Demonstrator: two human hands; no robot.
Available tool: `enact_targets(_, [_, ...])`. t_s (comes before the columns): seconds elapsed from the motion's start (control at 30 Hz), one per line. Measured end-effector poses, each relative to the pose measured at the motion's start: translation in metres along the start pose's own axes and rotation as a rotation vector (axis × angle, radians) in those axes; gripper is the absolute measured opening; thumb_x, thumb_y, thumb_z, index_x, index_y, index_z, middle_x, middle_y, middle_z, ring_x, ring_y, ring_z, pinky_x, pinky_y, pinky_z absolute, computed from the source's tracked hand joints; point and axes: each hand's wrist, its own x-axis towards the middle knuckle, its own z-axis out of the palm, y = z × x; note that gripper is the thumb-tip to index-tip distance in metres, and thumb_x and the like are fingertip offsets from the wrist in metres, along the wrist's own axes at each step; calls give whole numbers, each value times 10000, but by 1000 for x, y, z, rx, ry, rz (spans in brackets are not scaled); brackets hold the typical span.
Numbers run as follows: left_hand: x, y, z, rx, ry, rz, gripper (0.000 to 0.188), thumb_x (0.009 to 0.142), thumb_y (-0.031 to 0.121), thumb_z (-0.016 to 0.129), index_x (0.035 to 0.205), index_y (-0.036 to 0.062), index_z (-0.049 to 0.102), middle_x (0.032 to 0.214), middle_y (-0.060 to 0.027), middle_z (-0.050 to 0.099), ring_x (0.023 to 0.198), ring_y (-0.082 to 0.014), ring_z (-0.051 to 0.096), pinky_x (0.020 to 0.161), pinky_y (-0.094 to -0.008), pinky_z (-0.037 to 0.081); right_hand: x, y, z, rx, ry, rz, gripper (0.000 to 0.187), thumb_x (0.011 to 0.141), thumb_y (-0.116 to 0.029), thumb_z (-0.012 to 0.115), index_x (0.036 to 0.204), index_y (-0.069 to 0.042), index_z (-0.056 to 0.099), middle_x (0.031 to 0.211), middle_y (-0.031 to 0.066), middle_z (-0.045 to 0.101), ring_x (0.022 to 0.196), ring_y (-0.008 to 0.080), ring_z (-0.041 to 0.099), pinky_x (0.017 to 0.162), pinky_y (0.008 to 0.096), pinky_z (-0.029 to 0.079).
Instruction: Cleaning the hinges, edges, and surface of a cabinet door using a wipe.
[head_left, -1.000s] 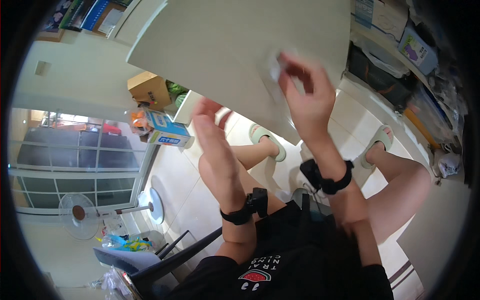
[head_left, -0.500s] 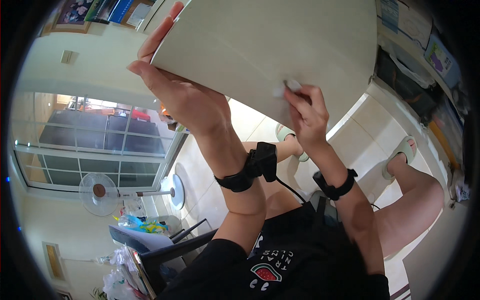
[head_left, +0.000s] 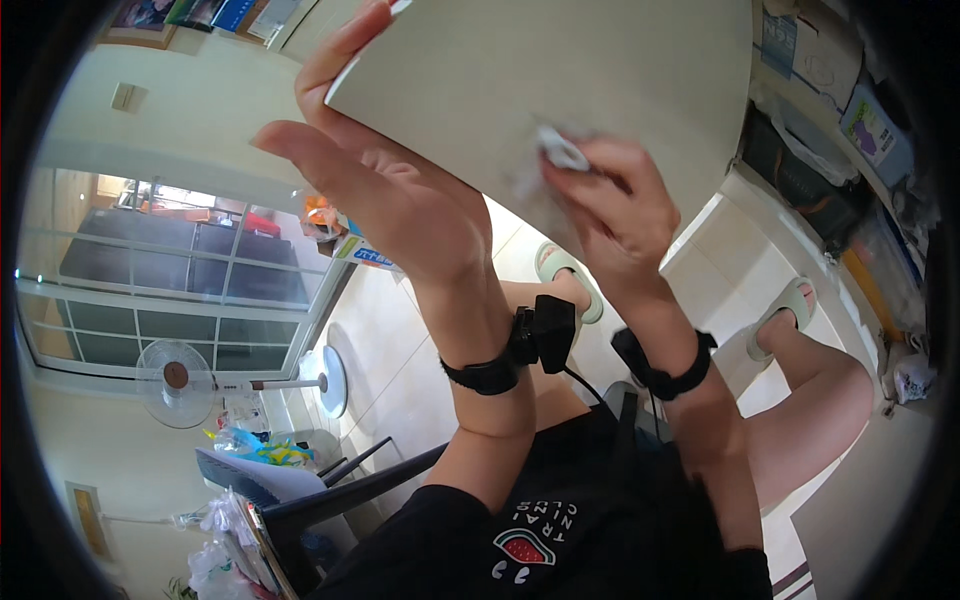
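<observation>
A pale cabinet door (head_left: 600, 60) stands swung out in front of me, hinged along its right side. My left hand (head_left: 385, 190) is at its left corner, fingers hooked behind the edge and thumb sticking out away from it. Pinched in my right hand (head_left: 625, 205) is a small crumpled white wipe (head_left: 563, 150), pressed against the door's face near its lower edge. Motion blurs the wipe, so its exact kind is hard to make out. Each of my wrists wears a black strap with a small black device.
Right of the door are cabinet shelves holding boxes, a dark bin (head_left: 800, 185) and bags. A standing fan (head_left: 175, 380) is at the left, near a glass-paned partition (head_left: 180, 270). A dark chair (head_left: 290, 520) with papers and plastic bags stands at lower left.
My right hand has shifted slightly with the wipe across the door's surface. My left thumb has come away from the door edge, and the view has shifted a little.
</observation>
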Motion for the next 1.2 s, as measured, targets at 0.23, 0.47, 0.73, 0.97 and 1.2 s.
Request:
enact_targets(0.23, [8,-2,-12,-105,95,-185,644,913,599,186,1120,59,469,1258,-232,480,1211,-292,451,1025,-428,377,-59,26,-28,-189,-135,119,179,648,75,697,800,-16,679,773,72,587,695,202,583,569,252,492])
enact_targets(0.47, [9,-15,-28,-222,-154,-24,627,932,564,156,1121,53,467,1241,-229,494,1174,-285,482,1023,-411,377,6,3,0,-74,-6,-71,175,620,72,685,774,-11,665,772,66,579,701,208,570,554,276,474])
enact_targets(0.73, [3,-9,-21,-241,-178,73,624,950,518,142,1061,8,485,1160,-248,519,1094,-246,493,981,-380,342,-28,9,-13,-139,-81,106,217,604,110,661,784,-11,665,755,73,556,684,225,564,563,282,478])
enact_targets(0.97, [7,-6,-26,-369,-131,-39,630,948,525,143,1064,8,482,1167,-252,513,1101,-261,490,1014,-387,300,-1,0,-6,-120,-27,6,193,647,114,657,795,-9,662,757,74,557,674,225,562,557,261,475])
enact_targets(1.2, [5,-17,-26,-300,-130,9,658,927,579,143,1121,38,464,1205,-214,517,1157,-276,489,1012,-405,374,-51,18,-24,-212,-112,107,186,629,88,684,787,-6,662,745,86,553,651,215,548,532,272,439])
